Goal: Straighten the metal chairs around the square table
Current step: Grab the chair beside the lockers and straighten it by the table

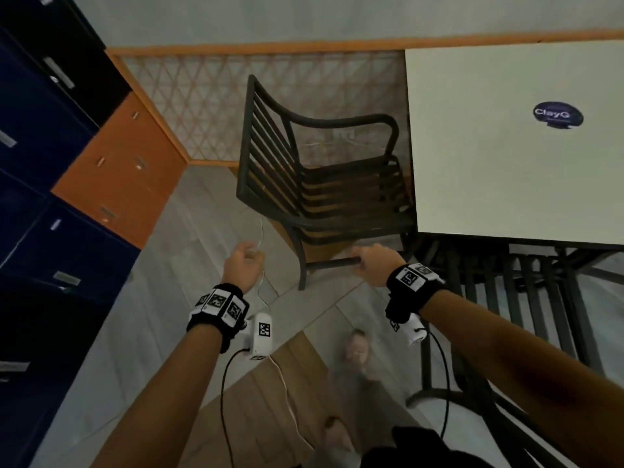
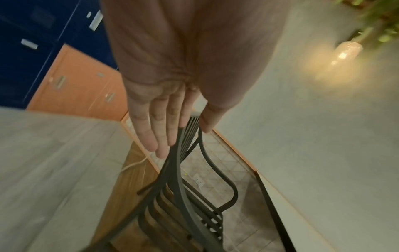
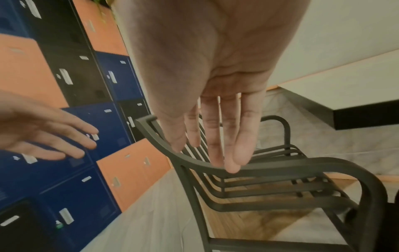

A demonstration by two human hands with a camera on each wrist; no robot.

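Note:
A dark metal slatted armchair (image 1: 320, 184) stands at the left side of the square white table (image 1: 506, 146), its seat partly under the tabletop. My right hand (image 1: 369, 261) is over the chair's near armrest; in the right wrist view its fingers (image 3: 215, 133) are straight, tips right at the armrest of the chair (image 3: 270, 170), and contact cannot be told. My left hand (image 1: 244, 260) hangs in the air left of the chair, its fingers (image 2: 159, 129) straight and holding nothing, clear of the chair (image 2: 183, 196).
Blue, black and orange lockers (image 1: 67, 163) line the left side. A second dark chair (image 1: 506, 298) sits at the table's near side, to my right. A thin white cable (image 1: 260, 238) lies on the floor by the chair leg. The wall runs behind.

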